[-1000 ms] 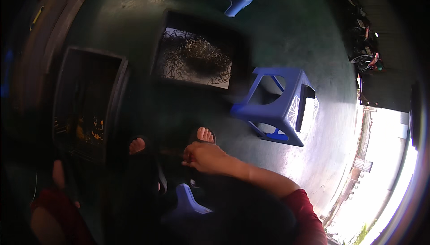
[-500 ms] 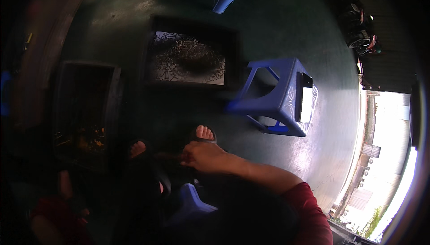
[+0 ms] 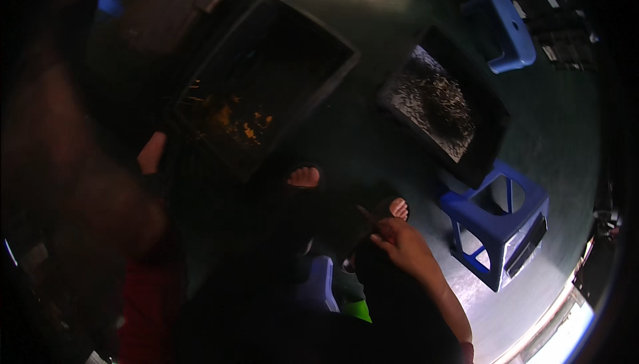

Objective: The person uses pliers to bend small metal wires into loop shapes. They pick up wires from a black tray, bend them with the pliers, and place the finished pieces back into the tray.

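Observation:
My right hand is closed around a thin pointed tool, whose tip points up and left; the exact kind is too dark to tell. It is above my right thigh, close to my sandalled right foot. On the left, my left forearm is raised, large and smeared by motion, coming out of a red sleeve. The fingers of that hand do not show clearly. Ahead of my feet is a dark tray with orange-yellow bits at its near end.
A second black tray holds many small dark pieces on a pale bottom. Beside it a blue stool carries a dark flat object. Another blue stool stands farther back. A bare limb shows by the left tray. Light purple-blue plastic is below me.
The view has swung left, so trays and stools appear farther right and tilted. My left forearm has come up at the left. The tool in my right hand now shows more plainly.

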